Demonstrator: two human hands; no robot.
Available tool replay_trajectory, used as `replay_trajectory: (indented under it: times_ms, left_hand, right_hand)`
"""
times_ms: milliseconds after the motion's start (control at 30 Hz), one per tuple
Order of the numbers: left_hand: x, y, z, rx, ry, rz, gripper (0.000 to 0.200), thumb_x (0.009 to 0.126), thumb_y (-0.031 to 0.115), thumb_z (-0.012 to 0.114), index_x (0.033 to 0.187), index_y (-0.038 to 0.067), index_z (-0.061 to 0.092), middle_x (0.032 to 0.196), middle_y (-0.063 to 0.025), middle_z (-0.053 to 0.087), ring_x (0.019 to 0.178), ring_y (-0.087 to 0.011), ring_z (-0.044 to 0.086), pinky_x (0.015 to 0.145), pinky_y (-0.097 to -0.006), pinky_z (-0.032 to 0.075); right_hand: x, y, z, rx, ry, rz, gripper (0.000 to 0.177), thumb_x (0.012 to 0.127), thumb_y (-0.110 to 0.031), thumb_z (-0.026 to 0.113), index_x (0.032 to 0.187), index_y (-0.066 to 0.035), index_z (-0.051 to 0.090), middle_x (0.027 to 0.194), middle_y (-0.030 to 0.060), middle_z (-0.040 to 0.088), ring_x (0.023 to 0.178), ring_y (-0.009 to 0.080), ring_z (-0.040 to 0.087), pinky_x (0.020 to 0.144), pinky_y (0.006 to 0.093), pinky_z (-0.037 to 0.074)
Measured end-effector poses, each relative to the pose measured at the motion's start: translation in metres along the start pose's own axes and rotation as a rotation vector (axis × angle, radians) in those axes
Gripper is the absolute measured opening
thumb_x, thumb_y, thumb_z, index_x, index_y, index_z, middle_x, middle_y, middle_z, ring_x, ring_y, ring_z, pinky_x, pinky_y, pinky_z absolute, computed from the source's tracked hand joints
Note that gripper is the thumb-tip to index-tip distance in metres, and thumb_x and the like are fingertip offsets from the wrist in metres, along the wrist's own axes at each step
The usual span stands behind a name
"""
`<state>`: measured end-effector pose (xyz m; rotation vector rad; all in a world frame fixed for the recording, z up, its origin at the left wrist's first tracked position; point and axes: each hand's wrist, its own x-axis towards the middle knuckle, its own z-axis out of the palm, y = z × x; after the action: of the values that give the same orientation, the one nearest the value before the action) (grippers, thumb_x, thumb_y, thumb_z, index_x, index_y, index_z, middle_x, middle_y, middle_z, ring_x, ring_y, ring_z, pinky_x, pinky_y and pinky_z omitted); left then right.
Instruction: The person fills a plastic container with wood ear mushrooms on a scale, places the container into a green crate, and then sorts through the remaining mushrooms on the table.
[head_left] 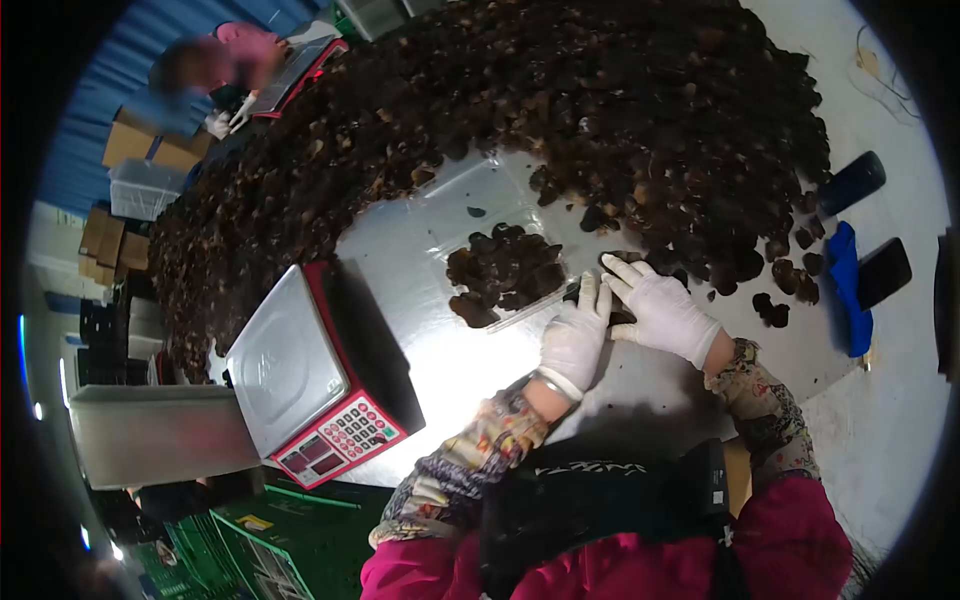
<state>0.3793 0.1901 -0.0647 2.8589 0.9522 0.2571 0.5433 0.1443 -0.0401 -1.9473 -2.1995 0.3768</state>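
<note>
Both my hands wear white gloves and rest on a metal table (420, 250). My left hand (577, 335) lies with its fingers flat beside a clear plastic tray (500, 205) that holds a small heap of dark dried fungus (505, 270). My right hand (655, 305) is spread open at the edge of the large dark fungus pile (560, 110), its fingertips touching a few loose pieces. Neither hand visibly grips anything.
A red weighing scale (305, 380) with a steel platter stands at the left. A blue cloth (850, 285) and two dark phones (882, 272) lie at the right. Another person (225, 65) works at a second scale at the far end. Green crates (280, 540) sit below.
</note>
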Motion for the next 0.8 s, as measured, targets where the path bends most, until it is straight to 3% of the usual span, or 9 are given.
replay_trajectory:
  times_ms: [100, 233, 367, 433, 500, 567, 633, 700, 800]
  left_hand:
    - [0.008, 0.001, 0.007, 0.215, -0.026, -0.015, 0.042, 0.076, 0.014, 0.059, 0.115, 0.000, 0.052, 0.101, -0.0117, 0.052, 0.077, -0.0200, 0.060, 0.052, -0.0262, 0.052]
    - [-0.013, -0.007, -0.005, -0.079, 0.018, -0.010, 0.039, 0.079, 0.006, 0.058, 0.118, 0.008, 0.055, 0.109, -0.0105, 0.057, 0.081, -0.0248, 0.063, 0.061, -0.0339, 0.055]
    - [-0.012, -0.051, -0.042, -0.477, 0.480, -0.101, 0.044, 0.083, 0.010, 0.067, 0.125, 0.007, 0.055, 0.125, -0.0145, 0.055, 0.101, -0.0307, 0.062, 0.078, -0.0363, 0.054]
    - [-0.016, -0.075, -0.039, -0.377, 0.297, -0.318, 0.054, 0.084, 0.023, 0.069, 0.133, 0.009, 0.049, 0.129, -0.0150, 0.053, 0.104, -0.0318, 0.061, 0.081, -0.0362, 0.054]
    - [-0.026, -0.090, -0.041, -0.326, 0.311, -0.303, 0.059, 0.086, 0.032, 0.066, 0.136, 0.010, 0.046, 0.132, -0.0164, 0.052, 0.107, -0.0336, 0.061, 0.082, -0.0387, 0.054]
    - [-0.028, -0.101, -0.046, -0.337, 0.511, -0.225, 0.057, 0.086, 0.033, 0.067, 0.135, 0.011, 0.048, 0.130, -0.0157, 0.053, 0.108, -0.0324, 0.061, 0.082, -0.0381, 0.054]
    - [-0.031, -0.114, -0.056, -0.459, 0.395, -0.414, 0.053, 0.088, 0.032, 0.065, 0.133, 0.008, 0.050, 0.128, -0.0174, 0.054, 0.114, -0.0323, 0.058, 0.088, -0.0359, 0.051]
    - [-0.022, -0.142, -0.050, -0.484, 0.466, -0.531, 0.051, 0.092, 0.033, 0.060, 0.132, 0.003, 0.050, 0.127, -0.0185, 0.055, 0.118, -0.0298, 0.054, 0.095, -0.0338, 0.046]
    - [0.003, -0.192, 0.003, -0.785, 0.628, -0.599, 0.053, 0.096, 0.035, 0.055, 0.135, 0.001, 0.046, 0.125, -0.0158, 0.057, 0.117, -0.0261, 0.052, 0.099, -0.0339, 0.042]
  right_hand:
    - [-0.003, -0.006, -0.005, 0.129, -0.006, 0.005, 0.046, 0.076, -0.023, 0.071, 0.114, 0.001, 0.059, 0.129, 0.0138, 0.051, 0.106, 0.0303, 0.056, 0.086, 0.0378, 0.052]
    - [-0.019, -0.011, 0.018, 0.014, 0.141, -0.014, 0.030, 0.083, -0.007, 0.059, 0.112, 0.001, 0.059, 0.118, 0.0124, 0.057, 0.094, 0.0278, 0.061, 0.071, 0.0338, 0.052]
    - [-0.016, -0.016, 0.024, 0.865, 0.113, 0.345, 0.027, 0.087, -0.009, 0.057, 0.111, 0.002, 0.059, 0.119, 0.0150, 0.056, 0.087, 0.0284, 0.061, 0.072, 0.0357, 0.052]
    - [-0.014, -0.023, 0.006, 0.311, 0.156, 0.138, 0.026, 0.084, -0.005, 0.062, 0.109, 0.002, 0.062, 0.126, 0.0168, 0.052, 0.107, 0.0328, 0.054, 0.092, 0.0354, 0.047]
    - [-0.013, -0.029, 0.002, 0.232, 0.118, 0.120, 0.027, 0.081, -0.001, 0.064, 0.108, 0.003, 0.061, 0.127, 0.0173, 0.049, 0.110, 0.0342, 0.052, 0.093, 0.0359, 0.046]
    - [-0.014, -0.015, 0.029, 0.415, 0.016, 0.224, 0.024, 0.080, 0.000, 0.066, 0.103, 0.002, 0.061, 0.123, 0.0146, 0.050, 0.106, 0.0279, 0.054, 0.087, 0.0320, 0.048]
    - [-0.011, -0.012, 0.023, 0.533, -0.026, 0.288, 0.022, 0.079, 0.001, 0.066, 0.100, 0.001, 0.062, 0.118, 0.0127, 0.051, 0.102, 0.0238, 0.056, 0.083, 0.0294, 0.049]
    - [0.004, -0.010, -0.003, 0.599, 0.107, 0.030, 0.016, 0.080, 0.004, 0.064, 0.096, 0.001, 0.062, 0.114, 0.0100, 0.053, 0.094, 0.0187, 0.058, 0.076, 0.0266, 0.049]
    - [0.055, -0.021, -0.015, 0.985, 0.331, 0.034, 0.017, 0.083, 0.002, 0.065, 0.099, -0.001, 0.063, 0.111, 0.0078, 0.055, 0.098, 0.0174, 0.060, 0.085, 0.0283, 0.050]
